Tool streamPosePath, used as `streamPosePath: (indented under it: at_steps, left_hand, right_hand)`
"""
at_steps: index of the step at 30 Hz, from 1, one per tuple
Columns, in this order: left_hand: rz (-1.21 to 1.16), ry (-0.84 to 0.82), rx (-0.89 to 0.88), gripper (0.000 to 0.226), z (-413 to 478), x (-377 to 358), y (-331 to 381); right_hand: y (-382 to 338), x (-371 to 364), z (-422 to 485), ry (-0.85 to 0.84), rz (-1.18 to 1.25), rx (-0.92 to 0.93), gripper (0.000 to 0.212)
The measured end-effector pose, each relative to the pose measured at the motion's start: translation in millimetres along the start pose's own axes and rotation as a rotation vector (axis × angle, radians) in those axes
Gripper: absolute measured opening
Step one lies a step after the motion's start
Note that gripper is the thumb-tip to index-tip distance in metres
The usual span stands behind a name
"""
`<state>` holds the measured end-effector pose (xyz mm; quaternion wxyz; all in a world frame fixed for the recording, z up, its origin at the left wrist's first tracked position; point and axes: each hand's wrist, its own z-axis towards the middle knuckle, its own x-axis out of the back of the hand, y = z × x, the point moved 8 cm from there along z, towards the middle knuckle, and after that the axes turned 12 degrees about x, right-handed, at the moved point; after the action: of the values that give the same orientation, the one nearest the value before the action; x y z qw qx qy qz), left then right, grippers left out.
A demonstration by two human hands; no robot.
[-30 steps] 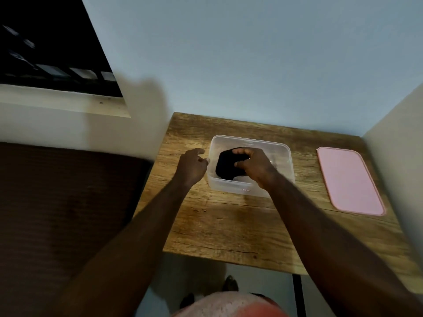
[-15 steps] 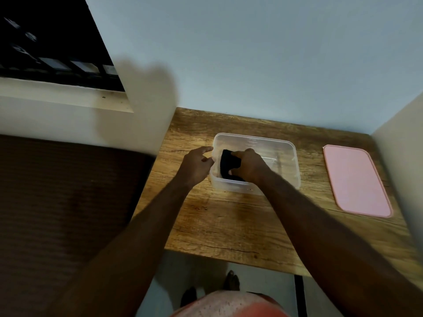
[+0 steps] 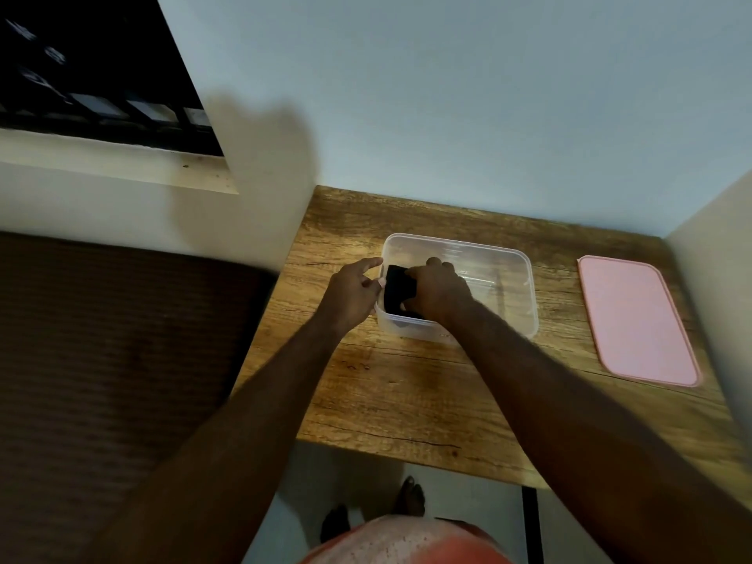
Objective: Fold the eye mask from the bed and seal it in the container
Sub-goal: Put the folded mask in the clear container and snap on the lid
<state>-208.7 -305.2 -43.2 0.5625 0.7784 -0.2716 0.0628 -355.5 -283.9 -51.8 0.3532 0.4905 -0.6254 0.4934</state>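
Observation:
A clear plastic container stands open on the wooden table. The folded black eye mask lies inside it, against the left wall. My right hand is down inside the container with its fingers pressed on the mask. My left hand rests on the outside of the container's left wall, thumb near the rim. The pink lid lies flat on the table to the right, apart from the container.
The brown bed fills the left side, next to the table. A wall runs behind the table and another closes in at the right. A dark window sits at the upper left. My feet show below the table's front edge.
My right hand has pushed the eye mask from the container's middle-left into a narrower fold against the left wall. My left hand has closed in on that wall.

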Motion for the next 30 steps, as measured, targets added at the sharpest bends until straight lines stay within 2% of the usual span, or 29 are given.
streamPosePath:
  at_steps: [2,4,7,11,16,20,25,28,30]
  left_hand:
    - [-0.005,0.002,0.012,0.042,-0.1,-0.1,-1.0]
    - [-0.015,0.0,0.028,0.042,-0.9,-1.3,-1.9]
    - [0.003,0.012,0.026,0.043,0.0,-2.7,-2.9]
    - [-0.008,0.008,0.027,0.043,0.6,-3.5,-5.9]
    - [-0.042,-0.007,0.051,0.044,-0.3,-4.3,-8.1]
    - [-0.036,-0.003,0.042,0.044,-1.3,-4.3,-6.2]
    - [0.024,0.013,0.015,0.043,-2.5,-1.5,-2.3]
    - [0.09,0.092,-0.029,0.04,-5.5,5.2,-1.8]
    - [0.132,0.191,-0.073,0.037,-9.6,12.1,1.1]
  right_hand:
    - [-7.4,4.3,2.8,0.013,-0.006,0.061,0.062]
    - [-15.1,-0.1,4.3,-0.066,-0.007,0.104,0.06]
    - [-16.0,-9.7,6.2,-0.187,-0.062,0.092,0.058]
    - [-16.9,-8.8,8.7,-0.227,-0.065,0.063,0.053]
    - [-16.4,-27.3,22.0,-0.272,-0.036,0.015,0.07]
    - [-11.4,-29.0,23.2,-0.227,-0.002,0.008,0.07]
    - [-16.8,-13.8,6.9,-0.142,0.099,0.043,0.05]
    - [-9.2,1.5,-5.8,-0.018,0.178,0.015,0.054]
    - [-2.2,7.9,-13.3,0.031,0.195,-0.01,0.05]
